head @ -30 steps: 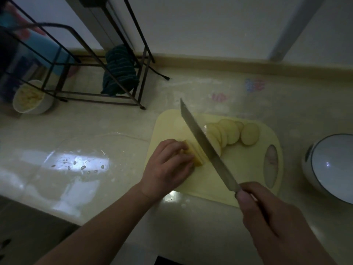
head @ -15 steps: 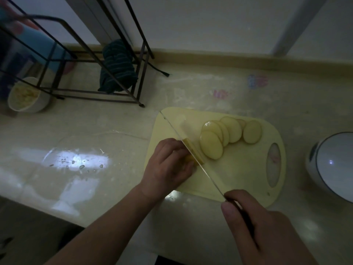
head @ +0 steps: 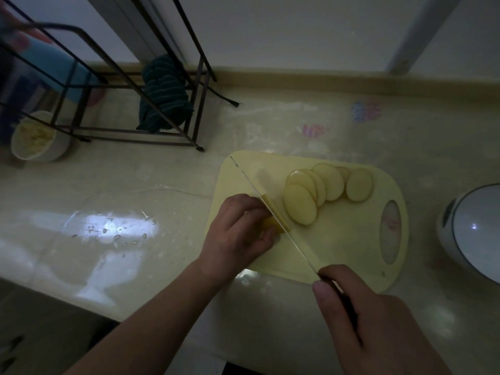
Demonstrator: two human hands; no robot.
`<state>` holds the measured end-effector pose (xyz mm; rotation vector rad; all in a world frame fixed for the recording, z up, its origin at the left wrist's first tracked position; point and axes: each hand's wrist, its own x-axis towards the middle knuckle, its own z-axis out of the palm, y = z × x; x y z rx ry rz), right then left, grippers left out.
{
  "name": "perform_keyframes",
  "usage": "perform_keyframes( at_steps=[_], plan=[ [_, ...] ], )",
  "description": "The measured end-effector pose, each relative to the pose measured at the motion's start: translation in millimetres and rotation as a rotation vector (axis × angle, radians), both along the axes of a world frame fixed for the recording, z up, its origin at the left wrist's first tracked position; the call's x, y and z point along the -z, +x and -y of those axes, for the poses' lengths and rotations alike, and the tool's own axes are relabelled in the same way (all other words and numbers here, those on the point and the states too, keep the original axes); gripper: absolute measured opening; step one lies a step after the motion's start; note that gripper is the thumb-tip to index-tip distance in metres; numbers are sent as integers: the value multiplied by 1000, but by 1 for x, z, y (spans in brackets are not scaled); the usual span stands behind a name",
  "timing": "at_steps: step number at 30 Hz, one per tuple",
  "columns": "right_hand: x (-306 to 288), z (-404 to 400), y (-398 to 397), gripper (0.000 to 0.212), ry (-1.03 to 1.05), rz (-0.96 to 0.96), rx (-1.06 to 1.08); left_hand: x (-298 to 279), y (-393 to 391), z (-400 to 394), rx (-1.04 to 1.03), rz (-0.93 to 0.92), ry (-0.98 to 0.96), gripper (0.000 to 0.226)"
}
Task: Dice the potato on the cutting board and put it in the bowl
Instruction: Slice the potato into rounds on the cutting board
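Note:
A pale yellow cutting board (head: 335, 247) lies on the counter. Several round potato slices (head: 322, 190) lean in a row on its far half. My left hand (head: 238, 234) grips the uncut end of the potato (head: 270, 224), mostly hidden under its fingers. My right hand (head: 378, 318) holds a knife (head: 273, 215) by its dark handle. The blade stands on edge, down in the potato right beside my left fingertips. A white bowl (head: 476, 234) with a dark rim stands to the right of the board.
A black wire rack (head: 130, 98) with a dark striped cloth (head: 162, 98) stands at the back left. A small white bowl of pale food (head: 35, 136) sits beside it. A clear glass dish (head: 121, 226) lies left of the board. The counter's front edge runs below my arms.
The knife was lifted and tilted flat-side up a second ago; it has come down on edge into the potato beside my left fingers. A new slice lies against the row.

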<state>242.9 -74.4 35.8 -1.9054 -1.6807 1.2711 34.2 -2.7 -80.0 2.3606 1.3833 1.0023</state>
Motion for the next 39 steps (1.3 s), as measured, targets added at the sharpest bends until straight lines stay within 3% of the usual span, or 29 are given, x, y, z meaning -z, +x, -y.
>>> perform_keyframes(
  at_steps=[8,24,30,35,39],
  plan=[
    [-3,-3,1,82,-41,128,-110,-7,-10,-5,105,-114,-33,28],
    [-9,-16,-4,93,-142,219,-247,-4,-10,-11,93,-13,-21,27],
    [-7,-22,-8,60,-129,165,-255,-2,-13,-9,111,-38,-7,21],
    [-7,-8,-6,104,-231,294,-281,-3,-12,-9,76,-6,-29,25],
    [1,-7,-9,100,-231,283,-246,-1,-11,-8,74,-7,-25,22]
  ],
)
